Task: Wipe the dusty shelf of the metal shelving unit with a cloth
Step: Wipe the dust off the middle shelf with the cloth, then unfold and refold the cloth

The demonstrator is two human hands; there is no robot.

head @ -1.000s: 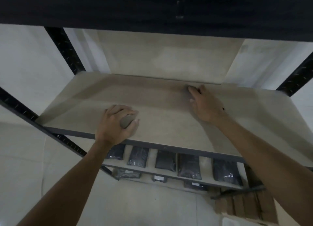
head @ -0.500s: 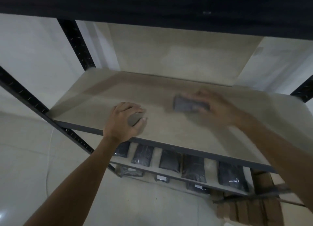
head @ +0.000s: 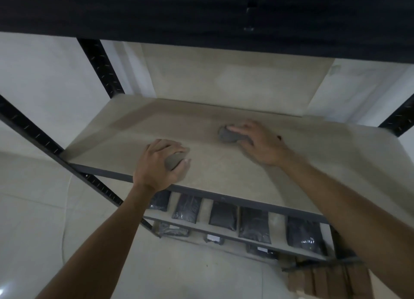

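Note:
The dusty beige shelf board (head: 224, 177) of the black metal shelving unit fills the middle of the view. My right hand (head: 262, 142) grips a crumpled grey cloth (head: 227, 136) and presses it onto the board near the middle, a little towards the back. My left hand (head: 161, 164) rests on the board's front edge at the left, its fingers curled round a small grey wad (head: 174, 161). What that wad is made of is unclear.
A dark upper shelf (head: 201, 12) hangs close overhead. Black slotted uprights (head: 100, 68) stand at the left and right. A lower shelf (head: 201, 226) carries several dark wrapped packages (head: 224, 216). Cardboard boxes (head: 324, 280) sit on the floor at the bottom right.
My right hand has swept the cloth leftwards from the back of the board towards its middle. The left hand has stayed at the front edge.

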